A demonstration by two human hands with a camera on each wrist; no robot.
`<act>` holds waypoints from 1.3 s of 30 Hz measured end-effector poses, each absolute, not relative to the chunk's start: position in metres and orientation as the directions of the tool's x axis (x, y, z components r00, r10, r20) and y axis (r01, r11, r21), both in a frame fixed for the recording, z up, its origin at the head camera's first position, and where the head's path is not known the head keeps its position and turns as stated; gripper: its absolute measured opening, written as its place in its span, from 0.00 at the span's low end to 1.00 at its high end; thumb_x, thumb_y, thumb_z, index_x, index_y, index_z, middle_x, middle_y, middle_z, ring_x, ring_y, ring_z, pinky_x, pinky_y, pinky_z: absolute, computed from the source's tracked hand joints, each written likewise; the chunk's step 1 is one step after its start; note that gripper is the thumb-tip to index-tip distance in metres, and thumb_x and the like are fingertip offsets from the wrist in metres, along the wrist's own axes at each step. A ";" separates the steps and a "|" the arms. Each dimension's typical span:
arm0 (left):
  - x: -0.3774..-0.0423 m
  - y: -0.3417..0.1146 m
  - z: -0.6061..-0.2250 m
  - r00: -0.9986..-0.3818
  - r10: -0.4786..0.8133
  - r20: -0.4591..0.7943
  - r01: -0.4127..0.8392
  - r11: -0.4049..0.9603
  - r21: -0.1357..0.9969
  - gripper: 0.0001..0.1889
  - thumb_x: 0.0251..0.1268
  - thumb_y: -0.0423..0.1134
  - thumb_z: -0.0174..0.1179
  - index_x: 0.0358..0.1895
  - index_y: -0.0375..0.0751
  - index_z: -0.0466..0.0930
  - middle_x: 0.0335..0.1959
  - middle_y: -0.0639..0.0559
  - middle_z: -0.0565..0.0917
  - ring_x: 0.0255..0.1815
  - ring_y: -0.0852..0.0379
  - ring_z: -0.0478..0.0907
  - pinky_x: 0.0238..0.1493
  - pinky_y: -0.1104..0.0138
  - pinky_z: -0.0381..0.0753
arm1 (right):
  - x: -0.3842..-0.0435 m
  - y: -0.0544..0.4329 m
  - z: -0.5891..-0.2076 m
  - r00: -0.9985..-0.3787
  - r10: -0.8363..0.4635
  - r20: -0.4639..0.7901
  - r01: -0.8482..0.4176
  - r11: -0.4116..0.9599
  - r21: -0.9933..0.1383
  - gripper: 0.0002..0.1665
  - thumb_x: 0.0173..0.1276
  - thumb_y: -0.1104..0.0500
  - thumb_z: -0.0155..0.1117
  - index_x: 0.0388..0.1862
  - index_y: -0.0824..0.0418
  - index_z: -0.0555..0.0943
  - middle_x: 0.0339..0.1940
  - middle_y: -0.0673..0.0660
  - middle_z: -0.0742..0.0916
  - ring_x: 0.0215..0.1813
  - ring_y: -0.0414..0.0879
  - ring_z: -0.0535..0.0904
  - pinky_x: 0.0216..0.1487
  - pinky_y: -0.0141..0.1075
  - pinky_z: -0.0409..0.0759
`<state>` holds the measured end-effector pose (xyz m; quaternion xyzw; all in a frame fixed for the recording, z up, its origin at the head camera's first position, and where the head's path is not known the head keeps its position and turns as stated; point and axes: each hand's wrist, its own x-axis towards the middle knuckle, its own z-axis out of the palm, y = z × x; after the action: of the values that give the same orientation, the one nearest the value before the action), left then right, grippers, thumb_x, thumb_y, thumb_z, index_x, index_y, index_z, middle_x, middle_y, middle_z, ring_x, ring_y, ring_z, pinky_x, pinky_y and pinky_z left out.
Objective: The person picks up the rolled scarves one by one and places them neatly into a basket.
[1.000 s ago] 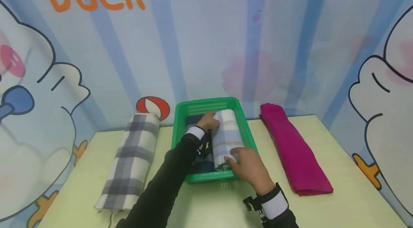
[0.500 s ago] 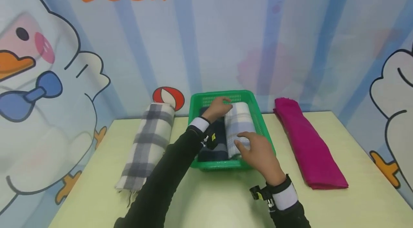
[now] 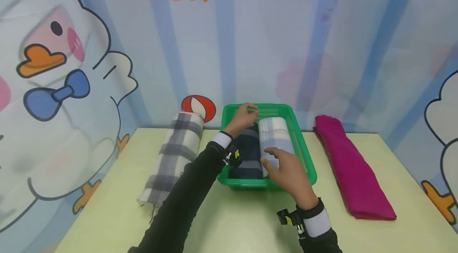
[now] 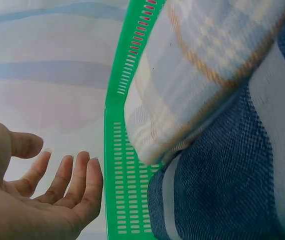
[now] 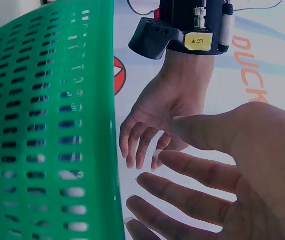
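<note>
A green plastic basket [image 3: 247,183] holds two folded cloths side by side. The dark navy striped cloth [image 3: 247,153] lies on the left, the white and pale blue plaid cloth [image 3: 275,131] on the right. Over the basket's far part is my left hand [image 3: 245,119], fingers loosely bent and holding nothing. The left wrist view shows that hand [image 4: 47,195] apart from both cloths. My right hand [image 3: 290,173] hovers above the plaid cloth's near end, thumb and fingers spread with nothing between them. In the right wrist view, its fingers [image 5: 187,200] lie beyond the basket rim.
Left of the basket, a grey and white checked cloth [image 3: 175,153] with fringes lies folded on the pale yellow table [image 3: 222,221]. A folded magenta cloth [image 3: 352,169] lies to the right. Behind the table hangs a cartoon duck backdrop [image 3: 264,38].
Both hands have come up off the plaid cloth: the left had its fingers at the far end, the right at the near end. The cloth stays in the basket. The head view has shifted left.
</note>
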<state>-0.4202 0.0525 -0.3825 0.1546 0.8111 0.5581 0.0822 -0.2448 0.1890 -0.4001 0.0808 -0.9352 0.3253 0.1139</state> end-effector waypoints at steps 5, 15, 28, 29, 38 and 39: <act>-0.419 0.046 -0.379 -0.950 0.311 0.029 0.121 0.283 0.951 0.21 0.79 0.41 0.48 0.69 0.39 0.65 0.66 0.38 0.73 0.62 0.42 0.76 0.64 0.49 0.77 | -0.246 0.188 -0.400 -0.965 -0.105 0.240 -0.234 0.761 -0.605 0.24 0.73 0.52 0.62 0.63 0.62 0.79 0.58 0.65 0.86 0.59 0.61 0.82 0.55 0.57 0.81; -0.426 0.030 -0.381 -0.975 0.220 -0.020 0.014 0.156 0.988 0.21 0.80 0.40 0.46 0.71 0.40 0.65 0.68 0.33 0.71 0.67 0.37 0.73 0.67 0.47 0.75 | -0.247 0.187 -0.396 -0.958 -0.161 0.239 -0.277 0.740 -0.613 0.27 0.73 0.50 0.62 0.67 0.59 0.76 0.59 0.63 0.85 0.57 0.60 0.82 0.51 0.54 0.82; -0.423 0.021 -0.385 -0.990 0.142 0.007 0.032 0.174 0.984 0.21 0.80 0.43 0.46 0.70 0.41 0.66 0.60 0.36 0.78 0.61 0.39 0.77 0.57 0.52 0.81 | -0.252 0.191 -0.392 -0.955 -0.171 0.244 -0.289 0.731 -0.618 0.27 0.74 0.51 0.61 0.67 0.60 0.75 0.65 0.64 0.81 0.64 0.63 0.78 0.58 0.57 0.79; -0.423 0.019 -0.384 -0.991 0.131 0.012 0.035 0.179 0.983 0.21 0.79 0.43 0.46 0.70 0.40 0.66 0.60 0.36 0.78 0.60 0.39 0.78 0.56 0.53 0.82 | -0.253 0.190 -0.392 -0.953 -0.174 0.246 -0.293 0.728 -0.620 0.27 0.74 0.51 0.61 0.67 0.60 0.75 0.65 0.64 0.80 0.64 0.63 0.77 0.59 0.58 0.78; -0.427 0.008 -0.384 -0.993 0.117 0.013 0.032 0.164 0.986 0.23 0.79 0.43 0.46 0.71 0.41 0.65 0.64 0.34 0.75 0.62 0.41 0.77 0.65 0.49 0.77 | -0.256 0.187 -0.393 -0.936 -0.195 0.294 -0.342 0.705 -0.621 0.27 0.73 0.52 0.61 0.68 0.60 0.74 0.67 0.65 0.79 0.66 0.63 0.76 0.60 0.59 0.77; -0.427 0.007 -0.384 -0.993 0.115 0.009 0.027 0.162 0.986 0.23 0.79 0.43 0.46 0.72 0.41 0.65 0.64 0.34 0.75 0.63 0.41 0.77 0.65 0.49 0.78 | -0.256 0.187 -0.393 -0.938 -0.193 0.289 -0.338 0.704 -0.625 0.27 0.73 0.51 0.61 0.68 0.60 0.74 0.67 0.65 0.78 0.66 0.63 0.76 0.60 0.59 0.77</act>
<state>-0.4272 0.0073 -0.3845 0.0468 0.7616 0.6455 0.0341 -0.2557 0.1866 -0.3932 0.1447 -0.9174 0.3567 0.1015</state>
